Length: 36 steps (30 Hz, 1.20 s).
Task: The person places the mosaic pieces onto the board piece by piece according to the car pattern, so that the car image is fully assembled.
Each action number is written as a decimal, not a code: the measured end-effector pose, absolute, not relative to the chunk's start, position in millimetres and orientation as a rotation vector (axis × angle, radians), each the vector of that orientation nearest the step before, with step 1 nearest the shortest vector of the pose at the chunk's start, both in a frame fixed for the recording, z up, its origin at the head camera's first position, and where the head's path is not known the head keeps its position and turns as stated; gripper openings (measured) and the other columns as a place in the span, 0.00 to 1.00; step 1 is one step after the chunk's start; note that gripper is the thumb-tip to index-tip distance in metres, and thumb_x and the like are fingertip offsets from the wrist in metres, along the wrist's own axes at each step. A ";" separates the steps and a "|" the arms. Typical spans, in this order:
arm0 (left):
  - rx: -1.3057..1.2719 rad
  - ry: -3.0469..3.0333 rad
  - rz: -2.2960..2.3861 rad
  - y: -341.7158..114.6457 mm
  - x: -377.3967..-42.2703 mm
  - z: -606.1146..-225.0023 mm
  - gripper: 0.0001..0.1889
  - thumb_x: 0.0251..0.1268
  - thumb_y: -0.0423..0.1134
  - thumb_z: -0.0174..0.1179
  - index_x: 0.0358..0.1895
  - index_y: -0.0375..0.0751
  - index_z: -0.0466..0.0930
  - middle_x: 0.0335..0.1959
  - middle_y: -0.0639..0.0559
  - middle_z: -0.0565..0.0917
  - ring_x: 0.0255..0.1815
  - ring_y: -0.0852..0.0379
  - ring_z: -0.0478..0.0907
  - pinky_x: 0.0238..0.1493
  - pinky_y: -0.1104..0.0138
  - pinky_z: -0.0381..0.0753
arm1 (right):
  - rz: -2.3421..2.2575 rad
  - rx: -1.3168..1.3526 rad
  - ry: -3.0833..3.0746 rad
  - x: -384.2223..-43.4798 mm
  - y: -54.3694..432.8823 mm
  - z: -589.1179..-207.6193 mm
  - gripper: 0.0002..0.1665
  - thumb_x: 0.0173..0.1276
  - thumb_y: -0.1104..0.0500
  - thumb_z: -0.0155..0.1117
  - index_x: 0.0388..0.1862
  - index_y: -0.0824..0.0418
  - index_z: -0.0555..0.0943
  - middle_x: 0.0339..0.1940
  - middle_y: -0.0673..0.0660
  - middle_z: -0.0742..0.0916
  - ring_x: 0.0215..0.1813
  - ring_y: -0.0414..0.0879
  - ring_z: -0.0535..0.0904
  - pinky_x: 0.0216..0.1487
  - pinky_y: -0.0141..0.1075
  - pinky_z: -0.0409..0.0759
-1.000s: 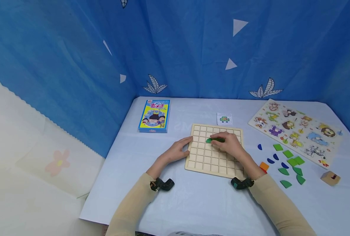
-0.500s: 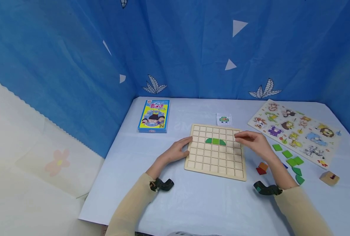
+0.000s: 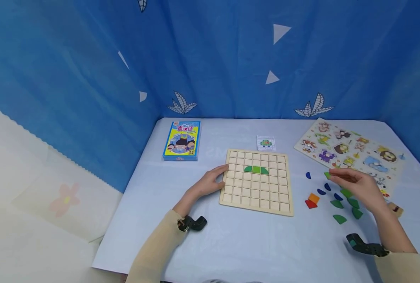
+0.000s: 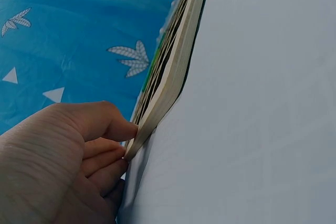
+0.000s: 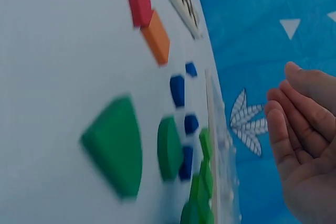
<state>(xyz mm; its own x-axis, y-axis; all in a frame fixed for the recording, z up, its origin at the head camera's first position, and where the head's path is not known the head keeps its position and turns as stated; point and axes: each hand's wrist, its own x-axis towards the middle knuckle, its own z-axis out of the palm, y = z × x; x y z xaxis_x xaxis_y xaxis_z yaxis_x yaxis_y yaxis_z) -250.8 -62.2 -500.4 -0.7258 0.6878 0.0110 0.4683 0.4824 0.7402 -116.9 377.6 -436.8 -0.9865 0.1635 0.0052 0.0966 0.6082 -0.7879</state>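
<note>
My left hand touches the left edge of a square wooden grid board, thumb and fingers spread along its side. In the left wrist view, the thumb and fingertips meet the edge of the board. Near the board's middle, a light green square tile lies between two dark green quarter-round tiles. My right hand hovers over the loose tiles at the right, fingertips by a light green square tile. Nothing shows between its fingers in the right wrist view.
Several dark green quarter-rounds and blue half-rounds lie right of the board, with an orange square and a red piece. Around them are an animal puzzle board, wooden block, picture card and blue-yellow box.
My right hand has left the board, uncovering the row of three green tiles, and moved right to the loose light green tiles. My left hand stays at the board's edge.
</note>
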 end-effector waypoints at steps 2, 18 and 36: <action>0.980 2.442 1.096 -62.2 -249.9 -500.5 0.34 0.62 0.31 0.56 0.72 0.34 0.55 0.73 0.46 0.58 0.73 0.52 0.51 0.70 0.64 0.53 | 1.318 -0.223 -2.764 -109.2 385.4 -438.9 0.27 0.67 0.49 0.61 0.57 0.68 0.76 0.40 0.29 0.78 0.39 0.22 0.74 0.36 0.17 0.75; 1.003 2.454 1.078 -64.5 -252.3 -498.2 0.34 0.63 0.32 0.55 0.72 0.34 0.55 0.73 0.45 0.57 0.73 0.52 0.51 0.70 0.65 0.53 | 1.306 -0.221 -2.930 -74.5 409.9 -466.5 0.27 0.67 0.53 0.63 0.54 0.73 0.76 0.40 0.43 0.85 0.36 0.28 0.77 0.32 0.26 0.78; 0.992 2.447 1.076 -62.4 -251.1 -499.8 0.34 0.62 0.32 0.55 0.72 0.34 0.55 0.72 0.45 0.58 0.73 0.52 0.52 0.70 0.65 0.53 | 0.843 -0.094 -2.853 -96.1 379.9 -486.2 0.15 0.56 0.66 0.70 0.43 0.66 0.82 0.36 0.60 0.85 0.32 0.31 0.73 0.31 0.16 0.72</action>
<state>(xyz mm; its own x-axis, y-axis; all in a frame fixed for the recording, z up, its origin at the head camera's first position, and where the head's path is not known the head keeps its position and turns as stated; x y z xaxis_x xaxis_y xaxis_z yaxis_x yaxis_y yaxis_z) -251.1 -62.4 -499.8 -0.7209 0.6929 0.0112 0.4766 0.4840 0.7339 -96.1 379.9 -486.2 -0.9845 0.1067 0.1395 0.0137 0.8386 -0.5446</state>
